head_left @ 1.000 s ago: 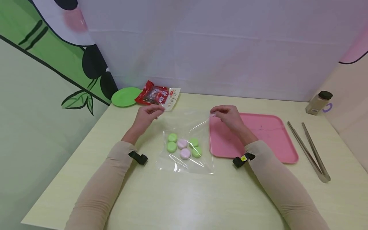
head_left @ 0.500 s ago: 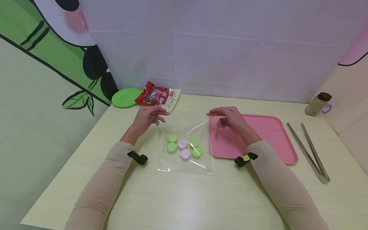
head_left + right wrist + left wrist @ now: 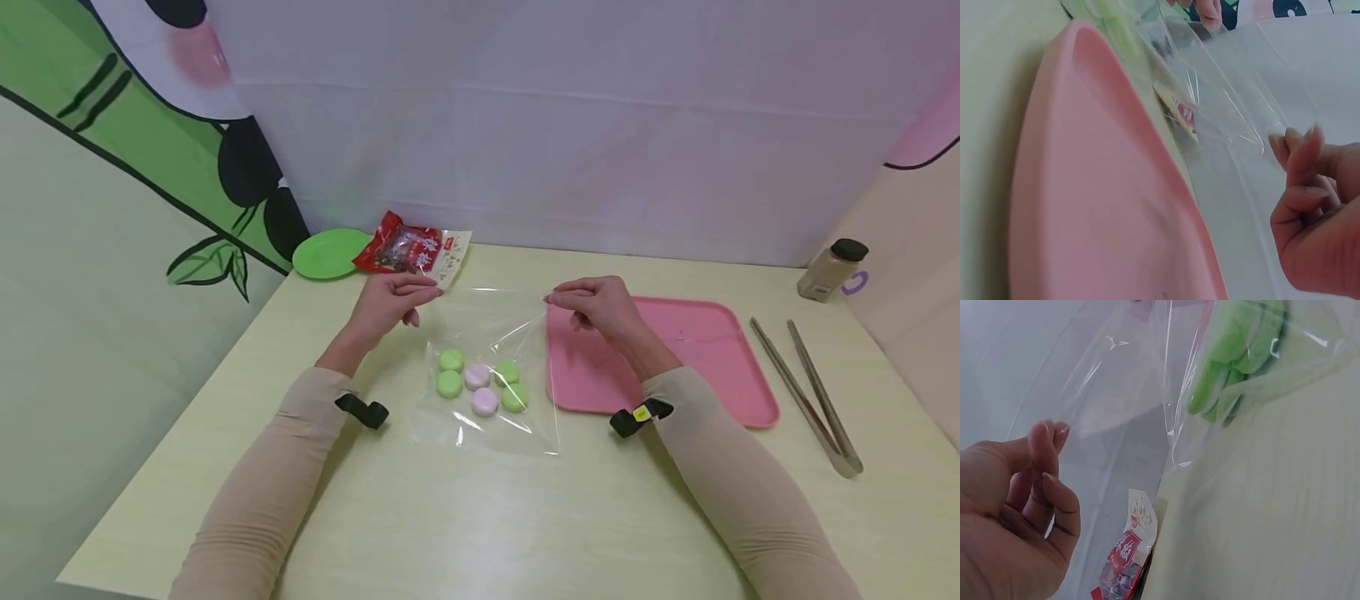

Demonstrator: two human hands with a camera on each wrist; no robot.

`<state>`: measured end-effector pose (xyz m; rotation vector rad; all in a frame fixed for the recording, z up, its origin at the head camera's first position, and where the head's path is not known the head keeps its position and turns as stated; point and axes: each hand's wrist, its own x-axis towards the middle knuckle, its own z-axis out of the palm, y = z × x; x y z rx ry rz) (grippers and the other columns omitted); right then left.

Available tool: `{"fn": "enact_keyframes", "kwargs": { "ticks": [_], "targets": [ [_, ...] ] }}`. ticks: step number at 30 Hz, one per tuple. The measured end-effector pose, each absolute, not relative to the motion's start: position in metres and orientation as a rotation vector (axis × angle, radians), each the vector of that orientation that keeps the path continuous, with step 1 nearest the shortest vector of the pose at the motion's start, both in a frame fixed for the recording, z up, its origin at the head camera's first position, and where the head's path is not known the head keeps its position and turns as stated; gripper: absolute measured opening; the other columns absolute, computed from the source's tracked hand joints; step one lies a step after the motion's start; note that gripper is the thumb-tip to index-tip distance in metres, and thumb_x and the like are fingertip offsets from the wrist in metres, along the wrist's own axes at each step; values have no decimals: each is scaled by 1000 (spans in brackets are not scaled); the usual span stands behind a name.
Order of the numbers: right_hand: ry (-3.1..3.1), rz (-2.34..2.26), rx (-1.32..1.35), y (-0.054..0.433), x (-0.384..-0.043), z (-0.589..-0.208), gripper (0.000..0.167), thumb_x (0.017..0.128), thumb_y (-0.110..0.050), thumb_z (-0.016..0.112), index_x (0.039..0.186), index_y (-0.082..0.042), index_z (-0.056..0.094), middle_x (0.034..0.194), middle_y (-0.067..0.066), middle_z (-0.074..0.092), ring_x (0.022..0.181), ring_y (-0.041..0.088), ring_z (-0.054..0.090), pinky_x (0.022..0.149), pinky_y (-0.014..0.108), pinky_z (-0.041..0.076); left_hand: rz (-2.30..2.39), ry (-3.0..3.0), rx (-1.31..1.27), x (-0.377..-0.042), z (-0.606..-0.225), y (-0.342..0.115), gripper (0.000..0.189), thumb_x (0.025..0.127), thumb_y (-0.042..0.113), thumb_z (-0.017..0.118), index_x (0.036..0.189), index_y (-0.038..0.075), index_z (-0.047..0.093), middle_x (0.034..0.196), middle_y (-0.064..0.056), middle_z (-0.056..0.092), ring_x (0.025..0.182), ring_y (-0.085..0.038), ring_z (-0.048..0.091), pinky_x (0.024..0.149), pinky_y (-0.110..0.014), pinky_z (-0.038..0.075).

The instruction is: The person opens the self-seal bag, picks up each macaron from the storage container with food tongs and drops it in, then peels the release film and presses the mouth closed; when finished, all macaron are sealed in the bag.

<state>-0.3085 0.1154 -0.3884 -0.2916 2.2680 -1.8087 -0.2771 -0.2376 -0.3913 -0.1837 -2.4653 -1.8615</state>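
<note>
A clear plastic bag (image 3: 487, 321) lies on the table with its far edge lifted and stretched between the two hands. Inside are several round, macaron-like pieces, some green (image 3: 449, 384) and some pale pink (image 3: 484, 402); the left wrist view shows the green ones (image 3: 1235, 344) through the film. My left hand (image 3: 384, 307) pinches the bag's far left corner between thumb and forefinger, other fingers curled beneath. At the far right corner, my right hand (image 3: 602, 307) holds the film in a similar pinch, above the pink tray's left part.
The pink tray (image 3: 697, 358) lies right of the bag. Metal tongs (image 3: 821, 408) rest beyond it, with a black-lidded jar (image 3: 831, 268) at the far right. Behind the left hand are a red and white snack packet (image 3: 412, 247) and a green plate (image 3: 328, 253).
Half a second ago the lower fingers of both hands were more spread; they have drawn in again. The bag's far edge now shows as a straight line. The round pieces have stayed put.
</note>
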Motion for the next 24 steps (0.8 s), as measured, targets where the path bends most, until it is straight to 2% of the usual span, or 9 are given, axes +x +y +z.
{"fn": "enact_keyframes", "kwargs": {
  "ticks": [5,9,12,14,16,19,24],
  "targets": [
    [2260,-1860,-244,111,-305,-385,33,88,-20,80,113,0,74,102,11,75,54,7,52,55,20,47,-1759,-2503,-68,-276,-385,-234,31,89,24,79,113,4,76,103,-14,74,57,-18,65,52,-23,49],
    [2282,-1887,-232,109,-301,-384,31,88,-22,79,110,-1,75,94,8,75,55,9,49,54,20,45,-1694,-2554,30,-275,-382,-236,33,89,33,78,114,10,77,103,-13,72,69,-20,59,57,-25,47],
    [2376,-1849,-230,109,-300,-386,34,87,-31,80,109,-5,77,95,3,72,67,11,50,59,23,45,-1660,-2571,21,-275,-383,-236,37,91,37,74,115,9,75,107,-9,70,81,-20,57,70,-28,51],
    [2447,-1818,-249,108,-300,-387,36,87,-35,80,108,-7,77,97,3,70,78,16,54,66,28,48,-1713,-2535,-57,-276,-384,-236,37,95,32,71,116,3,72,112,-9,71,90,-20,63,83,-30,55],
    [2511,-1796,-295,107,-300,-388,33,88,-35,79,107,-7,77,101,3,71,89,22,59,76,36,53,-1823,-2467,-157,-276,-385,-235,34,97,24,68,116,-4,68,114,-14,72,96,-21,69,90,-34,56],
    [2511,-1833,-402,106,-301,-389,28,92,-26,75,106,-2,75,100,9,73,94,27,67,86,45,54,-1975,-2367,-263,-276,-388,-235,31,98,13,65,116,-13,62,107,-18,73,91,-22,74,84,-35,58],
    [2488,-1870,-484,105,-302,-388,23,95,-18,72,106,2,74,91,13,75,82,18,72,79,34,58,-2015,-2321,-249,-276,-389,-234,24,97,9,66,111,-10,65,97,-13,76,84,-21,75,79,-33,59]
  ]
}}
